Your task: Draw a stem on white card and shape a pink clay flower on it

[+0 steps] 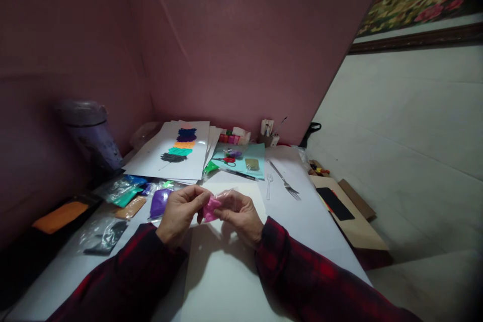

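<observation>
Between my two hands, above the white paper [211, 271], is a pink lump of modelling clay [210, 208] in a clear plastic bag [227, 195]. My left hand [181, 213] pinches the left side of the pink clay with thumb and fingertips. On the other side, the fingers of my right hand [241, 216] are closed on the bag, the thumb against the clay. A purple clay packet [159, 203] lies just left of my left hand. Further left are an orange-brown packet [131, 208], a teal packet [127, 196] and a black packet [105, 237].
Behind my hands lie painted paper sheets [151, 156], red-handled scissors [227, 160], a pen [237, 174], a small clear fork [268, 186] and a metal fork [286, 184]. A purple tumbler [90, 136] stands at the left. An open cardboard box [362, 229] sits beyond the table's right edge.
</observation>
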A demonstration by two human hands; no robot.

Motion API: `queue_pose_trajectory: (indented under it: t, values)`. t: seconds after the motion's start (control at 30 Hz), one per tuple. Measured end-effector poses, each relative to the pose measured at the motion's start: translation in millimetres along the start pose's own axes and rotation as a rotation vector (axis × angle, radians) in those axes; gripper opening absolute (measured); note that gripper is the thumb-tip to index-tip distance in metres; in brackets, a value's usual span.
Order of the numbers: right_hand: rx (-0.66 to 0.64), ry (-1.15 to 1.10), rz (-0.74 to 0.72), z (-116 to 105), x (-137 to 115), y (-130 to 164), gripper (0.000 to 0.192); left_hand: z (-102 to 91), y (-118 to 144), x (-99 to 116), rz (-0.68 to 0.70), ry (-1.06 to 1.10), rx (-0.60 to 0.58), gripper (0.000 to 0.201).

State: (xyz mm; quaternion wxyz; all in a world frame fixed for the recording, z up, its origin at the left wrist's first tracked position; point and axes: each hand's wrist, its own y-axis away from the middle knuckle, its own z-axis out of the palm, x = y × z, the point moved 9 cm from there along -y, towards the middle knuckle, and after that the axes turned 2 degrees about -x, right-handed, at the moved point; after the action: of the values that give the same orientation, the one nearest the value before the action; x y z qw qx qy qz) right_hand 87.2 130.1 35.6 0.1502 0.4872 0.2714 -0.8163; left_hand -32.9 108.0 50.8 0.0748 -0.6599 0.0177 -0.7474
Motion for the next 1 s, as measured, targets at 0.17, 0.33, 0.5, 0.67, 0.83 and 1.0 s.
queue_pose_trajectory:
  t: [0.17,0.33,0.5,0.67,0.83,1.0]
  values:
    - [-0.05,0.062,0.01,4,-2,0,0.017,1.4,2,4,0.002,-0.026,0.004,0.026]
    - [-0.023,0.067,0.032,5,-2,1,0.021,-1.2,2,2,0.017,-0.02,0.034,0.026]
    - [0.097,0.072,0.033,-6,0,2,0.021,-8.8,-2,-3,0.015,0.049,0.071,0.025]
    - [0.074,0.001,0.107,-6,8,2,0.03,-7.9,-1,-2,0.012,0.037,0.075,0.027]
    - [0.088,-0.12,0.134,-3,11,2,0.033,-0.3,2,0,0.016,0.034,0.047,0.027]
    - [0.085,-0.232,0.189,0,15,3,0.034,4.7,3,-2,-0.006,0.074,0.014,0.027]
